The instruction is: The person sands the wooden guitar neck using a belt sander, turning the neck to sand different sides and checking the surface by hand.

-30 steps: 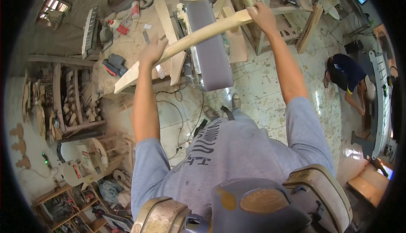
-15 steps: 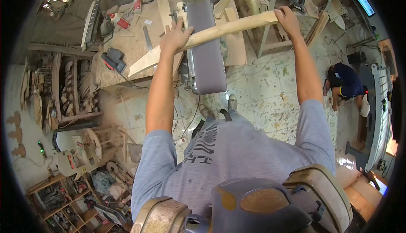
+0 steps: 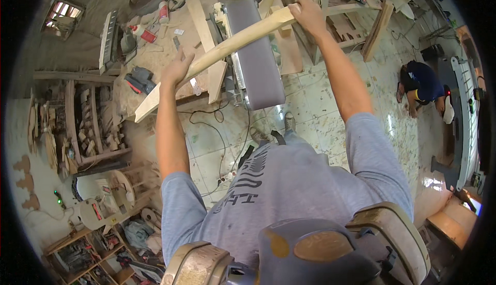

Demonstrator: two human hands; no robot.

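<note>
A long, slightly curved piece of pale wood lies slantwise across the grey belt of a belt sander. My right hand is closed around its upper right end, beyond the belt. My left hand grips the wood on the other side, closer to its tapered lower left end. Part of the left fingers is hidden behind the wood and the hand itself. Where the wood crosses the belt, I cannot tell whether its underside touches.
A dusty workbench holds a black and red power tool, a glue bottle and flat boards. Cables run over the tiled floor. Another person crouches at the right. A wooden frame stands beyond the sander.
Both hands have moved left with the wood, which slid lengthwise across the belt toward the lower left. My left hand is farther from the belt.
</note>
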